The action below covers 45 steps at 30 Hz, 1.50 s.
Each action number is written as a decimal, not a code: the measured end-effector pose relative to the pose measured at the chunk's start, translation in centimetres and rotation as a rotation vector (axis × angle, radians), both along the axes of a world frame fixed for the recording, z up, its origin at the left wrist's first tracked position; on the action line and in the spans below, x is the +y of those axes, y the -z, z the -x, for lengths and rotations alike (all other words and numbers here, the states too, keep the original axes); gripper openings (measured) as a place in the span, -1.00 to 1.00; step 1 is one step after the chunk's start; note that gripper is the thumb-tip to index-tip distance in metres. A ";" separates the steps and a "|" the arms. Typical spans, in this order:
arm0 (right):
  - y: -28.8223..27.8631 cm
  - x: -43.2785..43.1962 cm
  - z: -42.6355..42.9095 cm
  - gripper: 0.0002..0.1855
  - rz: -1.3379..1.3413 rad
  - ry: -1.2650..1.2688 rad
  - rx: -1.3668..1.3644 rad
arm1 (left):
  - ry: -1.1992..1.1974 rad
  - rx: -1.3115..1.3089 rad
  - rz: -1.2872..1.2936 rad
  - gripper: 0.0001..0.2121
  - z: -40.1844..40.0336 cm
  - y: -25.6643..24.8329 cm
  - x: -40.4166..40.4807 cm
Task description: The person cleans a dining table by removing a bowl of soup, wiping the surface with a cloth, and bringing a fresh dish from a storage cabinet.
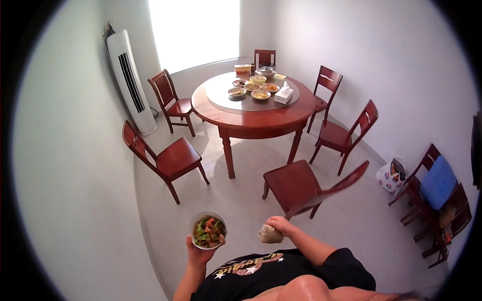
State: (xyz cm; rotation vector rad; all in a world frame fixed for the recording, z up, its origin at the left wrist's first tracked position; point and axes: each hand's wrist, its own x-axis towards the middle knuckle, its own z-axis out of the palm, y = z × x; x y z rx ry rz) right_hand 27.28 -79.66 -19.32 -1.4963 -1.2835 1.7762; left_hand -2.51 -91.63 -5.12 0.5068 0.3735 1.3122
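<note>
My left hand (199, 253) holds a white bowl (192, 221) from below and the side. Inside it is a cooked dish (209, 232) with green vegetables and orange and brown pieces. Bunched in my right hand (281, 225) is a greyish-beige cloth (270, 234), hanging in front of my black printed T-shirt (260, 265). Ahead stands a round red-brown wooden table (256, 122) with a glass turntable (226, 103). Several dishes of food stand on the turntable, among them a plate of yellow pieces (260, 94) and a yellow bowl (258, 79).
A wooden chair (292, 184) stands close ahead on the right, another (177, 160) on the left. A tissue box (284, 96) sits on the turntable. A tall floor air conditioner (131, 82) stands by the left wall. A bag (391, 177) and a blue cushion (438, 182) on chairs are right.
</note>
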 end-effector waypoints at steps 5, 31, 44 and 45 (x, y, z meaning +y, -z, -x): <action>-2.5 16.3 4.4 -0.77 -0.068 -0.103 0.045 | -0.096 -0.064 -0.012 -0.14 3.0 1.9 11.7; 0.8 66.3 -7.5 -0.85 -0.103 0.598 0.052 | 0.149 -0.085 -0.043 -0.40 -1.6 1.4 95.9; 2.2 73.7 -7.8 -0.75 -0.037 0.456 -0.491 | 0.151 0.192 0.048 -0.51 -7.0 7.4 123.4; 2.0 73.8 -7.6 -0.75 -0.033 0.475 -0.518 | 0.152 0.205 0.000 -0.50 -7.5 7.4 124.7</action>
